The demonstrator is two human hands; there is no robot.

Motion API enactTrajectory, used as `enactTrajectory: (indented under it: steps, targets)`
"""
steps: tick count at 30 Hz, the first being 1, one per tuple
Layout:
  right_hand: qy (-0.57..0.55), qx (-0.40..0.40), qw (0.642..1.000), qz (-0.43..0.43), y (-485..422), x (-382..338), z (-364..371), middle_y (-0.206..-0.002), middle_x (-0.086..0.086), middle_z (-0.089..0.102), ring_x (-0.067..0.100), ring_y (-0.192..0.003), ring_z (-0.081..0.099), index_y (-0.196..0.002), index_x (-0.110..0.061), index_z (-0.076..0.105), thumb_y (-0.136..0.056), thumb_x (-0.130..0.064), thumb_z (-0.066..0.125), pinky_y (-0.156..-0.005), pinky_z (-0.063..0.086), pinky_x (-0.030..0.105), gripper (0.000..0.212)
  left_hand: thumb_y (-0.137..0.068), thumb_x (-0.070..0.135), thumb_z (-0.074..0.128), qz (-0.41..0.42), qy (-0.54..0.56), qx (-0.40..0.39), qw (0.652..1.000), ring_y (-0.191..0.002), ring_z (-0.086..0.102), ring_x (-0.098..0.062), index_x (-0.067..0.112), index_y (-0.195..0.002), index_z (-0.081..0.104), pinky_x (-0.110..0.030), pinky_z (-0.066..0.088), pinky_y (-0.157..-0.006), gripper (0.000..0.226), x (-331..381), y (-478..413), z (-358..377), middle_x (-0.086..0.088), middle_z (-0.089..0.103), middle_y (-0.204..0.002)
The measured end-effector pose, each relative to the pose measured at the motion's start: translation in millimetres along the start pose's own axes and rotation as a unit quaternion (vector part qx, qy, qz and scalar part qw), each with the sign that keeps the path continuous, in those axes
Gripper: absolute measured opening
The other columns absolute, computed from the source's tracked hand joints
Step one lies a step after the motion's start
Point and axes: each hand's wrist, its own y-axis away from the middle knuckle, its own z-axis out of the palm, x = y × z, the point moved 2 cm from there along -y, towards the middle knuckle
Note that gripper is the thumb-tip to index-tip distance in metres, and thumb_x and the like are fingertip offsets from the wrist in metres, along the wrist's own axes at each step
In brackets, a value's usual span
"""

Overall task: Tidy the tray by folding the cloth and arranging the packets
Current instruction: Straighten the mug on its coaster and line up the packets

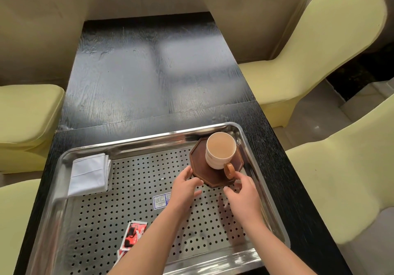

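Observation:
A folded white cloth point(90, 174) lies in the far left corner of the steel perforated tray point(149, 140). Red packets point(132, 236) lie near the tray's front left, partly hidden by my left forearm. A cream cup of milky drink point(220, 150) stands on a dark octagonal wooden coaster point(202, 172) in the far right corner. My left hand point(185, 187) sits at the coaster's near left edge, thumb alongside it, fingers loosely curled. My right hand point(243, 195) hovers at the coaster's front right corner, just below the cup handle, holding nothing.
The tray rests at the near end of a long black wooden table point(149, 72). Pale yellow covered chairs point(319, 50) stand on both sides. A blue and white sticker point(162, 200) is stuck on the tray floor.

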Motion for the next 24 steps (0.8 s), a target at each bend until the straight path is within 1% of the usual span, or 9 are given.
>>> enactTrajectory:
  steps: [3,5,9,11,13,16,19,22,24]
  targets:
    - [-0.005,0.022,1.000,-0.017,4,-4,3,-0.116,-0.008,0.061,0.006,-0.101,0.059,-0.126,-0.022,0.061,-0.092,-0.024,0.067,-0.085,0.049,0.028,0.035,-0.084,-0.001,0.059,0.003,-0.002,-0.005,1.000,-0.093,0.064,0.004,0.053,-0.081,0.059,-0.039,0.057,-0.085,0.054,0,0,-1,0.041,0.066,-0.082]
    - [-0.001,0.027,0.999,-0.022,3,-7,4,-0.114,-0.006,0.065,0.011,-0.103,0.060,-0.123,-0.020,0.064,-0.095,-0.028,0.064,-0.088,0.050,0.032,0.029,-0.084,0.000,0.060,0.002,-0.006,-0.009,1.000,-0.090,0.065,0.006,0.053,-0.083,0.058,-0.039,0.057,-0.083,0.053,1,1,-1,0.042,0.065,-0.082]
    - [-0.008,0.029,0.999,-0.019,-3,-12,3,-0.112,-0.004,0.067,0.016,-0.106,0.061,-0.120,-0.018,0.066,-0.098,-0.029,0.060,-0.091,0.051,0.036,0.025,-0.084,0.001,0.060,0.004,0.002,-0.007,1.000,-0.100,0.061,0.002,0.052,-0.090,0.054,-0.042,0.057,-0.086,0.051,4,2,0,0.034,0.058,-0.098]
    - [-0.008,0.024,1.000,-0.017,-4,-12,2,-0.113,-0.004,0.067,0.015,-0.105,0.060,-0.120,-0.019,0.066,-0.098,-0.030,0.059,-0.092,0.051,0.038,0.026,-0.084,0.001,0.060,0.004,0.004,-0.007,1.000,-0.104,0.059,0.000,0.052,-0.090,0.053,-0.044,0.057,-0.088,0.052,4,2,0,0.034,0.057,-0.099]
    - [-0.008,0.025,0.999,-0.018,-4,-11,0,-0.111,-0.005,0.068,0.013,-0.103,0.061,-0.120,-0.020,0.067,-0.097,-0.031,0.060,-0.091,0.051,0.037,0.026,-0.084,0.001,0.060,0.004,0.004,-0.005,1.000,-0.105,0.058,0.000,0.050,-0.090,0.055,-0.044,0.057,-0.088,0.050,4,2,0,0.036,0.058,-0.096]
    - [-0.012,0.018,1.000,-0.019,-3,-8,-1,-0.106,-0.009,0.069,0.009,-0.098,0.063,-0.121,-0.024,0.066,-0.095,-0.029,0.064,-0.084,0.050,0.030,0.026,-0.084,0.002,0.060,0.005,0.000,-0.002,1.000,-0.107,0.057,0.000,0.048,-0.104,0.050,-0.045,0.057,-0.089,0.051,4,2,-1,0.033,0.055,-0.101]
    - [-0.013,0.006,1.000,-0.010,0,-4,-1,-0.108,-0.009,0.068,0.007,-0.098,0.063,-0.127,-0.026,0.063,-0.093,-0.024,0.067,-0.083,0.049,0.028,0.034,-0.084,0.002,0.061,0.002,0.000,0.000,1.000,-0.102,0.059,0.000,0.052,-0.089,0.056,-0.045,0.056,-0.089,0.051,4,2,-1,0.036,0.058,-0.096]
    - [-0.019,0.015,0.999,0.021,3,4,-2,-0.121,-0.003,0.061,0.016,-0.107,0.062,-0.136,-0.022,0.055,-0.092,-0.015,0.066,-0.092,0.056,0.041,0.046,-0.083,0.002,0.059,-0.004,-0.012,-0.001,1.000,-0.100,0.062,-0.001,0.057,-0.081,0.061,-0.046,0.056,-0.088,0.055,3,3,-2,0.034,0.065,-0.089]
    - [-0.041,0.012,0.998,0.053,3,8,-1,-0.125,0.000,0.060,0.023,-0.106,0.065,-0.138,-0.021,0.053,-0.092,-0.012,0.064,-0.090,0.058,0.047,0.048,-0.083,0.001,0.058,-0.003,-0.019,-0.007,1.000,-0.098,0.064,0.000,0.061,-0.075,0.066,-0.044,0.057,-0.086,0.060,3,3,-1,0.035,0.068,-0.087]
